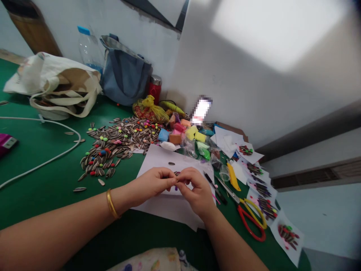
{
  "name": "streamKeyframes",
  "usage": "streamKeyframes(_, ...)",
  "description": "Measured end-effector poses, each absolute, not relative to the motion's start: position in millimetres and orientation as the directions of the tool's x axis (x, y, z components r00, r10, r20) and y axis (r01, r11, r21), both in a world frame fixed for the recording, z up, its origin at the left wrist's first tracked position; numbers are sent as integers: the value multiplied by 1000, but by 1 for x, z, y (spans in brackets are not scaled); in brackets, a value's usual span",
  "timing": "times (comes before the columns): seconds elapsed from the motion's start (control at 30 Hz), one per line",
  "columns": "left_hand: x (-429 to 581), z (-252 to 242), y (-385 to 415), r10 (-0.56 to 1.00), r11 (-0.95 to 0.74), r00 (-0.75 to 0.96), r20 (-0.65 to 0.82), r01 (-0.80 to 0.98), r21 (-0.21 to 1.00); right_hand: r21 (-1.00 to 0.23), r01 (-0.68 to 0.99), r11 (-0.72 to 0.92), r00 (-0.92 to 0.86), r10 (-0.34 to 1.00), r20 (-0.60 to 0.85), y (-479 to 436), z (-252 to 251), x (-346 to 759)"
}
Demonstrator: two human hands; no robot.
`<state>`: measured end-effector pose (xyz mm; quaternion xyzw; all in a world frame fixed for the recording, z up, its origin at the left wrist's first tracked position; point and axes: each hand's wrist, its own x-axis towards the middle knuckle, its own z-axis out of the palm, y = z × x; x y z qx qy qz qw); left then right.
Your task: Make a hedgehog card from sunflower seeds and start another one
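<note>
My left hand (158,182) and my right hand (195,192) meet over a white sheet of paper (158,158). Both are closed in a pinch, fingertips touching, and whatever small thing lies between them is hidden. A bit of purple material (176,188) shows on the paper beneath the fingers, mostly covered. Just beyond my hands, one striped sunflower seed (171,163) lies on the sheet. A heap of sunflower seeds (121,141) mixed with small coloured beads spreads to the left of the paper. To the right of my right hand is a black pen (220,194).
Scissors (237,199) and a yellow craft knife (233,177) lie at right, beside several seed-decorated paper cards (287,235). Coloured clay lumps (176,138) sit behind the sheet. Bags (124,75), a red flask (155,88) and a lit phone (201,110) stand along the wall. A white cable (56,153) curves at left.
</note>
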<state>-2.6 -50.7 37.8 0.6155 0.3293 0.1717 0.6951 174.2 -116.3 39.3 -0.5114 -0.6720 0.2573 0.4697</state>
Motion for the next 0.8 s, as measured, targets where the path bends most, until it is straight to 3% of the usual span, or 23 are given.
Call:
streamKeyframes(0.2, -3, 44, -41, 764, 140, 594, -251, 227, 964, -915, 375, 147, 24, 985, 169, -114, 32, 199)
streamKeyframes(0.37, -9, 33, -25, 827, -48, 550, -117, 277, 960, -743, 662, 103, -84, 994, 63, -109, 36, 221)
streamKeyframes(0.5, -12, 25, -14, 842, -185, 535, -70, 408, 894, -717, 696, 40, -88, 996, -30, -110, 36, 222)
streamKeyframes(0.8, -11, 24, -12, 842, -245, 536, -60, 480, 843, -544, 832, 110, -108, 993, 36, -109, 26, 212)
